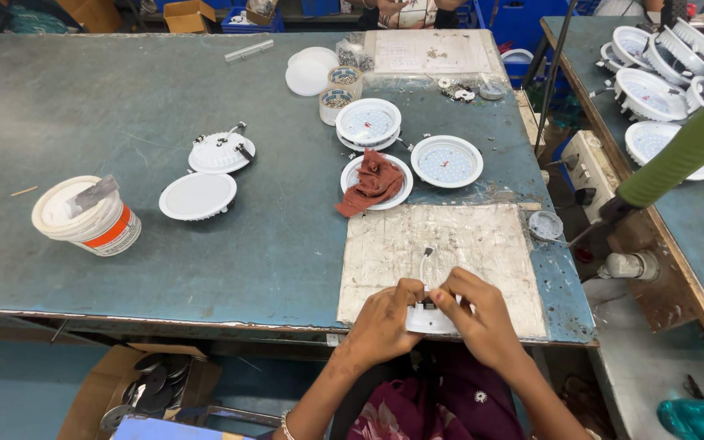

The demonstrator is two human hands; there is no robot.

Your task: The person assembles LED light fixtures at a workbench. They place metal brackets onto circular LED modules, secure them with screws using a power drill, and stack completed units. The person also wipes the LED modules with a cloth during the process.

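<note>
Both my hands hold one small white round lamp housing (429,319) at the near edge of the table, over a worn pale work mat (450,244). My left hand (385,319) grips its left side. My right hand (479,314) grips the right side, with fingertips on its top. A thin white wire (424,262) sticks up from the housing. Much of the housing is hidden by my fingers.
Several white round lamp parts (447,160) lie mid-table, one under a reddish rag (373,183). A white bucket (85,216) stands at left. Tape rolls (344,79), a second bench with lamps (649,94), a green-sleeved arm (686,151), and a floor box of discs (152,383) surround me.
</note>
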